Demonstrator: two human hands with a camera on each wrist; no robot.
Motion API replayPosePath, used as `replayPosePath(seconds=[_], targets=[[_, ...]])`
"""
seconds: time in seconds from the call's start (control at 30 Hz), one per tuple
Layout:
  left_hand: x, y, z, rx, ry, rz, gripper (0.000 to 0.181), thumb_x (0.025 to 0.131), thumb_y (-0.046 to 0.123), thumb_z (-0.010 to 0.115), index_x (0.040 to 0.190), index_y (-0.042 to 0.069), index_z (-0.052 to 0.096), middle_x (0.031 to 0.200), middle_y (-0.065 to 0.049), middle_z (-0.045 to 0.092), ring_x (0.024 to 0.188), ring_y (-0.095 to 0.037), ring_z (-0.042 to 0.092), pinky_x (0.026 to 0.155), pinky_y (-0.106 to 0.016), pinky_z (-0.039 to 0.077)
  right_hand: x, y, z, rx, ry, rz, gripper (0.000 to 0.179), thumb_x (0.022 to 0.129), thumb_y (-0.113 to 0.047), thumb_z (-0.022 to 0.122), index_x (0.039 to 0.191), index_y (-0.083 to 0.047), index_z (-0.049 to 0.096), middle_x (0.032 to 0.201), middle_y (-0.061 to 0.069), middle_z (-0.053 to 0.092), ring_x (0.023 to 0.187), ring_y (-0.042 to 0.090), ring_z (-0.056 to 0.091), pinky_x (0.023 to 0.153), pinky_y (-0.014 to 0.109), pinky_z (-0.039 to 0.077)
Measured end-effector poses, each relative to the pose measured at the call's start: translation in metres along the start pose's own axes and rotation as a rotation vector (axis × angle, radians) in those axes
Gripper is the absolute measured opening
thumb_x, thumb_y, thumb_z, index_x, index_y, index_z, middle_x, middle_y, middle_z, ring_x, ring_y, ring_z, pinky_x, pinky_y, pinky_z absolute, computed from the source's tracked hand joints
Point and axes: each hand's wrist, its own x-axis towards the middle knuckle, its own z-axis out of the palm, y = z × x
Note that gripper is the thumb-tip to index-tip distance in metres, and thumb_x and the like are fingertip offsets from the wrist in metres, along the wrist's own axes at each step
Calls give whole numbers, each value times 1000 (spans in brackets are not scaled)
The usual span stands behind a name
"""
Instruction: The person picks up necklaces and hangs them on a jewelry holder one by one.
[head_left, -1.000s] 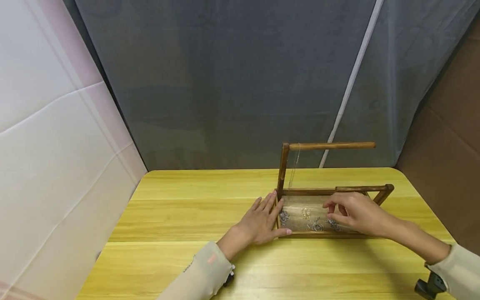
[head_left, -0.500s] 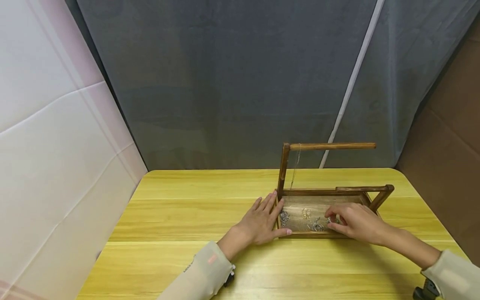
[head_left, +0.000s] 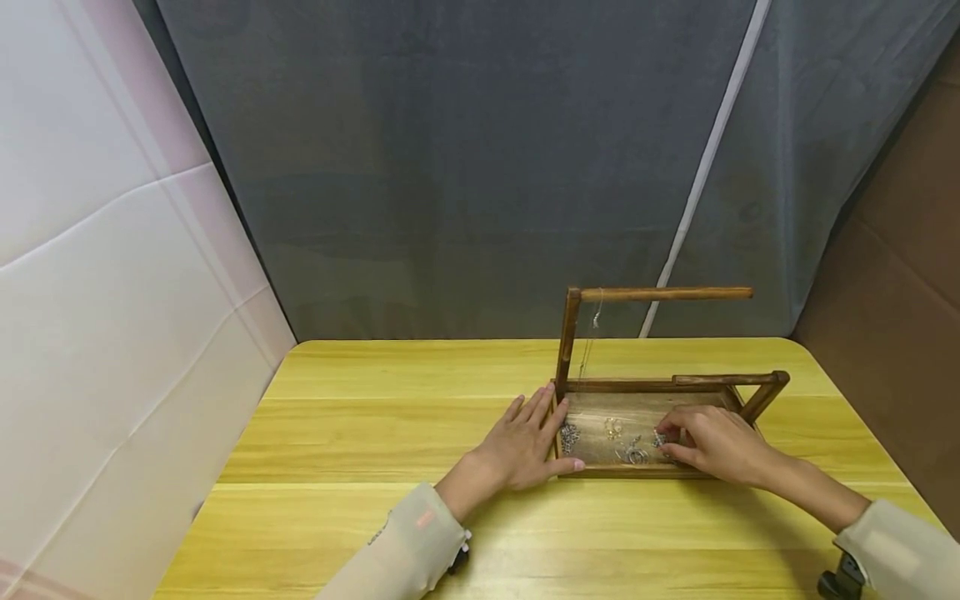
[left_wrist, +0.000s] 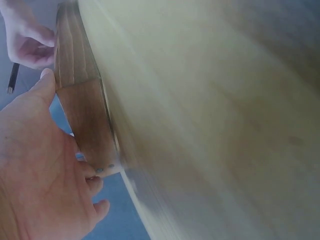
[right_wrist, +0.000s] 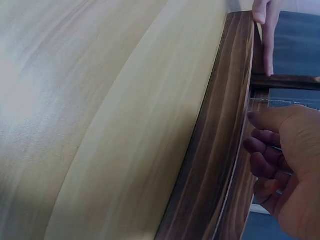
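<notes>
A brown wooden jewellery stand (head_left: pixel 622 472) has a shallow tray as its base. My left hand (head_left: pixel 517 446) rests on its left end, fingers spread and straight, the thumb lying over the front rim. Inside the tray my right hand (head_left: pixel 712 442) has its fingers curled, with thumb and fingertips pinching at a silver chain (head_left: pixel 659 438); much of that chain is hidden under the hand. Left of it lie silver rings or earrings (head_left: pixel 634 453), a few gold pieces (head_left: pixel 613 428) and a heap of silver jewellery (head_left: pixel 570 437). The right wrist view shows the right hand (right_wrist: pixel 295 165) behind the front wall.
A tall post (head_left: pixel 567 337) rises at the stand's left end, carrying a horizontal bar (head_left: pixel 667 293) from which a thin necklace (head_left: pixel 596 320) hangs. At the right is a lower bar (head_left: pixel 723 379). The yellow table (head_left: pixel 375 433) extends left; a grey curtain (head_left: pixel 465 167) hangs behind.
My right hand has lowered into the tray and its fingertips have closed in on the silver chain, then shifted very slightly. The left hand stays in place.
</notes>
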Motion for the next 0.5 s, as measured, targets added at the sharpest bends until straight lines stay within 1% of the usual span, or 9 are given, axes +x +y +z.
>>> replayPosePath(seconds=[0.27, 0.5], targets=[[3, -2, 5, 6, -4, -3, 100, 100, 82, 28, 172, 17, 5, 177, -12, -8, 165, -25, 2, 133, -49, 7, -2, 9, 8, 39, -11, 38, 18, 89, -15, 87, 102, -8, 77, 85, -9, 72, 65, -8, 55, 50, 19, 44], [0, 0, 0, 3, 7, -2, 98, 102, 79, 32, 172, 15, 9, 178, -13, -4, 165, -25, 6, 133, -48, 11, -1, 16, 12, 58, -25, 58, 17, 89, -16, 86, 102, -9, 77, 82, -13, 70, 64, -9, 54, 51, 19, 45]])
